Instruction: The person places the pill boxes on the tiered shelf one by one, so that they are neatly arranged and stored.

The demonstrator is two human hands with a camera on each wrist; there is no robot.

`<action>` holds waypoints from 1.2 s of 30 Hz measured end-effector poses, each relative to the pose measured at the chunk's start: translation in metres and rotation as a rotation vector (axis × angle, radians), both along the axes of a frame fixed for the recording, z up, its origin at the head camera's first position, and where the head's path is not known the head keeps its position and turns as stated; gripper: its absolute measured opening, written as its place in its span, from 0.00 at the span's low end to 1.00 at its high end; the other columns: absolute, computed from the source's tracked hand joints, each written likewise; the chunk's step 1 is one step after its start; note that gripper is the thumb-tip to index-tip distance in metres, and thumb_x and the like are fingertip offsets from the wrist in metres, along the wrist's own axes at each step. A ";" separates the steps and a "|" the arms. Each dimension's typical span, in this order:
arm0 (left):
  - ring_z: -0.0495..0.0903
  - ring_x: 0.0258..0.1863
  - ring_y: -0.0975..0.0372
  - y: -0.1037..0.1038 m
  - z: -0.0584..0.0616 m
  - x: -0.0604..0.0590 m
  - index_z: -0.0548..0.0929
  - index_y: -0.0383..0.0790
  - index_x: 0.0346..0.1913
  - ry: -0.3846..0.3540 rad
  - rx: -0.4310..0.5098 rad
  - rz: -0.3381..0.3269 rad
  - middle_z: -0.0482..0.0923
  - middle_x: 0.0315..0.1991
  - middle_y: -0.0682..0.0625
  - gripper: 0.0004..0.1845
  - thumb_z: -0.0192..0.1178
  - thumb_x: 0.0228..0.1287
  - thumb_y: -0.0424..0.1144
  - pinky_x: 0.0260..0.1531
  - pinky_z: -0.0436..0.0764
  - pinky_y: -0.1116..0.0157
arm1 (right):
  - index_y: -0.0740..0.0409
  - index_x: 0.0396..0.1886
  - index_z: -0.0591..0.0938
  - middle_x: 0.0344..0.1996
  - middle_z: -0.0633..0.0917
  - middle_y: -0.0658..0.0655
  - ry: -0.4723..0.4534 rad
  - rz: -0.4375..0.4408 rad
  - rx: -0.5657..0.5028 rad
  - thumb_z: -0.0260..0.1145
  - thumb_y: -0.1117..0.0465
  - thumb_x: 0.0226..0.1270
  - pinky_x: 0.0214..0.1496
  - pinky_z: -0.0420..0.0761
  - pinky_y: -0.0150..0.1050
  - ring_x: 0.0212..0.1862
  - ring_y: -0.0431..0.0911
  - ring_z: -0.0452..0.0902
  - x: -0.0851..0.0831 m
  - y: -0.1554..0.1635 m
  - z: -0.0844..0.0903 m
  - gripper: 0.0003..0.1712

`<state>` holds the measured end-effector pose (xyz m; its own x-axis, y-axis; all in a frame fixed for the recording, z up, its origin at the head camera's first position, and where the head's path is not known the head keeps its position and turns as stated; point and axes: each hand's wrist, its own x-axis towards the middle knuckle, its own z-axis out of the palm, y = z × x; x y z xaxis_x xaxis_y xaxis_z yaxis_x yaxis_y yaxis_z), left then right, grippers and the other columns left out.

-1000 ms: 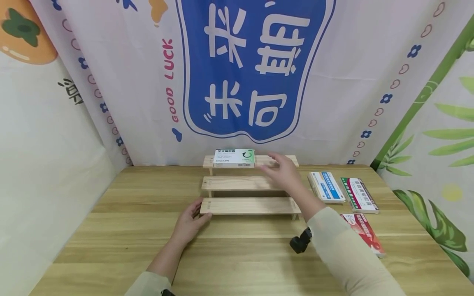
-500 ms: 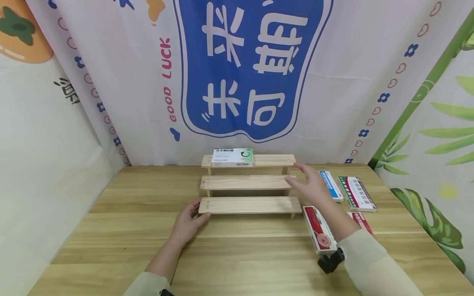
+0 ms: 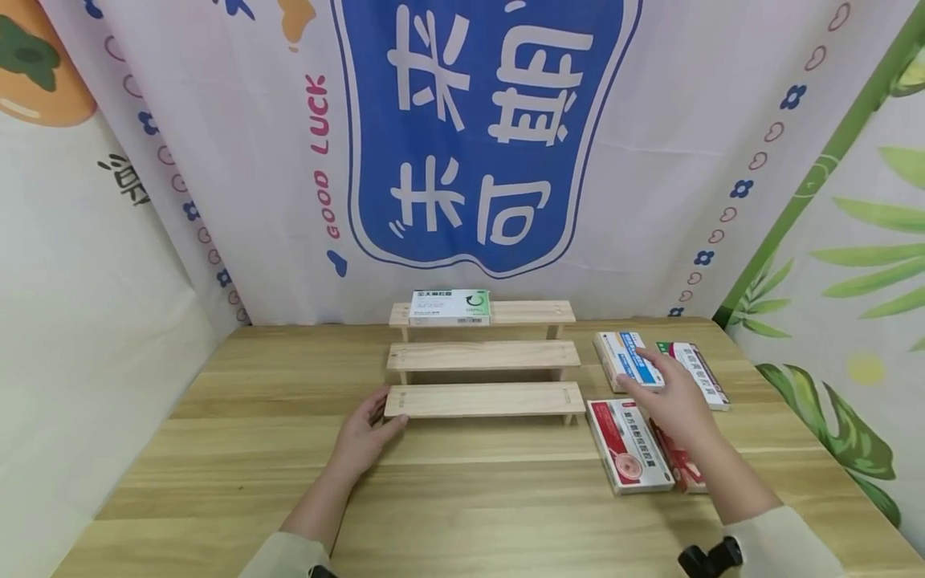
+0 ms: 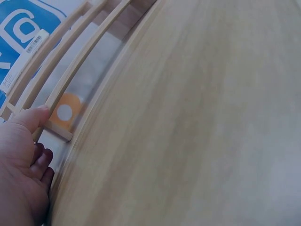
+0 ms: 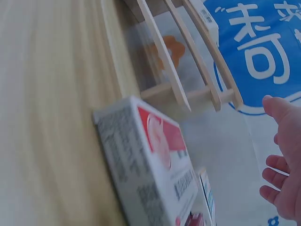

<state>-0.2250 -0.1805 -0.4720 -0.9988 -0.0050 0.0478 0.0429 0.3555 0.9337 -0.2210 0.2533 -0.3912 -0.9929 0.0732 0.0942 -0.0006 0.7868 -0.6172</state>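
Note:
A three-tier wooden display rack (image 3: 484,399) stands on the table. My left hand (image 3: 364,433) holds the left end of its lowest tier, thumb at the front edge and fingers curled round the side; the left wrist view shows the thumb (image 4: 33,117) on the wood. On the top tier, toward the left, lies a white and green medicine box (image 3: 450,308). My right hand (image 3: 679,401) is over the boxes at the right with fingers spread and nothing held. Its fingertips overlap a blue and white medicine box (image 3: 614,353) in the head view.
Behind the right hand lies a white, green and maroon box (image 3: 701,373). A red and white box (image 3: 630,447) lies near the rack's right front, beside a partly covered red box (image 3: 686,468). A printed curtain (image 3: 289,265) hangs behind the table (image 3: 462,506).
My right hand has moved from the rack's top tier rightward and down to the boxes, uncovering the red and white box. The left hand stays at the rack's lowest tier.

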 end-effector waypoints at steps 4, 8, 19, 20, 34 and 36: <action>0.62 0.61 0.55 -0.001 0.000 -0.001 0.60 0.41 0.62 -0.009 -0.001 -0.001 0.62 0.61 0.46 0.39 0.62 0.48 0.51 0.62 0.60 0.57 | 0.45 0.65 0.54 0.63 0.59 0.63 0.026 -0.013 0.025 0.50 0.31 0.51 0.52 0.62 0.65 0.60 0.63 0.56 0.014 0.016 -0.007 0.45; 0.61 0.62 0.55 -0.001 0.000 -0.001 0.59 0.41 0.62 -0.004 -0.009 -0.009 0.62 0.61 0.45 0.39 0.62 0.48 0.51 0.63 0.60 0.57 | 0.50 0.64 0.57 0.61 0.61 0.66 0.017 -0.028 0.063 0.51 0.31 0.51 0.50 0.63 0.64 0.58 0.63 0.58 0.027 0.030 -0.014 0.45; 0.61 0.62 0.55 0.000 0.001 -0.001 0.59 0.41 0.62 -0.001 -0.004 -0.011 0.61 0.62 0.45 0.38 0.62 0.48 0.49 0.63 0.60 0.57 | 0.61 0.58 0.65 0.55 0.66 0.70 0.033 -0.034 0.108 0.54 0.38 0.54 0.51 0.60 0.63 0.56 0.66 0.58 0.060 0.058 -0.041 0.39; 0.61 0.61 0.55 0.000 0.001 -0.001 0.59 0.41 0.62 0.000 -0.005 -0.011 0.62 0.62 0.45 0.38 0.62 0.48 0.50 0.63 0.60 0.57 | 0.62 0.58 0.65 0.55 0.66 0.71 0.028 -0.035 0.115 0.55 0.37 0.54 0.51 0.60 0.63 0.55 0.66 0.58 0.063 0.060 -0.044 0.40; 0.58 0.63 0.55 -0.001 0.001 -0.001 0.57 0.41 0.63 -0.013 -0.026 -0.024 0.56 0.65 0.47 0.40 0.60 0.49 0.52 0.63 0.59 0.57 | 0.61 0.58 0.65 0.57 0.60 0.74 -0.087 -0.085 0.188 0.55 0.28 0.43 0.45 0.63 0.67 0.54 0.69 0.56 0.085 0.068 -0.066 0.51; 0.58 0.63 0.55 -0.001 0.001 0.000 0.57 0.41 0.63 -0.008 -0.022 -0.027 0.56 0.65 0.47 0.40 0.60 0.49 0.52 0.63 0.59 0.57 | 0.61 0.58 0.64 0.56 0.60 0.74 -0.093 -0.092 0.199 0.56 0.27 0.41 0.45 0.63 0.67 0.53 0.69 0.57 0.087 0.067 -0.067 0.52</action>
<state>-0.2252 -0.1817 -0.4706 -0.9990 0.0229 0.0392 0.0450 0.3746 0.9261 -0.1344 0.3207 -0.4581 -0.9879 0.1529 0.0241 0.1264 0.8869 -0.4443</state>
